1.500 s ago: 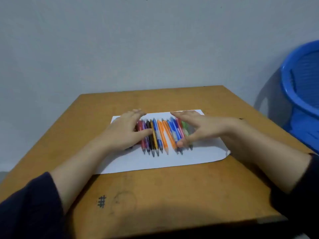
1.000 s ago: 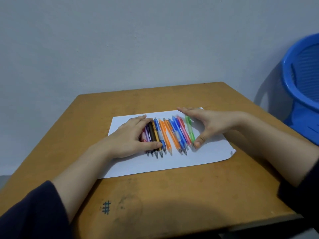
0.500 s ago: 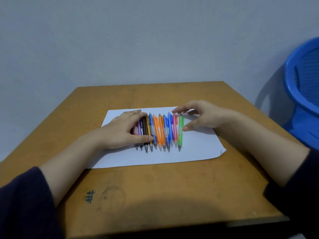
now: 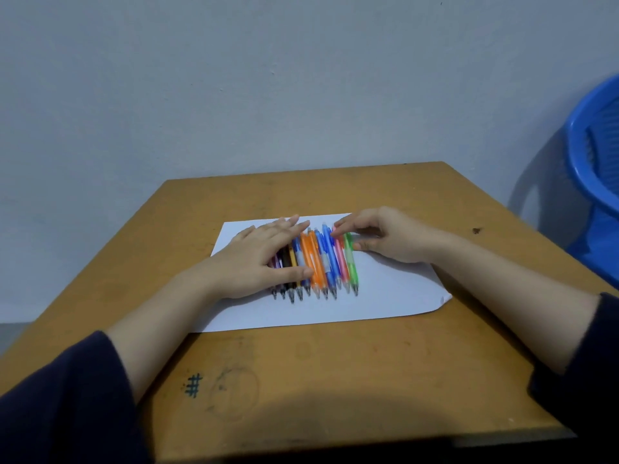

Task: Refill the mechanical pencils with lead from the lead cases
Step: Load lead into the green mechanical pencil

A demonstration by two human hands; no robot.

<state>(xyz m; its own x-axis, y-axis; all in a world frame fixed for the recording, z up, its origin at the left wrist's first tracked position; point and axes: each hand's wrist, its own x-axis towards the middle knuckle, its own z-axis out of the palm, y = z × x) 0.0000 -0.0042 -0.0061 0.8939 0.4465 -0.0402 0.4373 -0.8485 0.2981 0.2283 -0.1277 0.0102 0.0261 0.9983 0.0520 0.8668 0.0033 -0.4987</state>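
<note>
A row of several mechanical pencils [image 4: 316, 262] in purple, black, blue, orange, pink and green lies side by side on a white sheet of paper [image 4: 385, 296], tips toward me. My left hand [image 4: 258, 259] rests flat over the left part of the row, its thumb pressing across the barrels. My right hand [image 4: 392, 234] sits at the far right end of the row with its fingers bent. Its index fingertip touches the pink pencil's top, and its thumb lies beside the green pencil [image 4: 351, 262]. No lead case is in view.
The paper lies on a small brown wooden table [image 4: 335, 380] set against a pale wall. A "#" mark [image 4: 194, 385] is drawn near the front left. A blue plastic chair [image 4: 596, 169] stands off the table's right side.
Both hands have pushed the fanned pencils together into a tighter, straighter row. My right hand shifted from the row's right side to the pencils' far ends.
</note>
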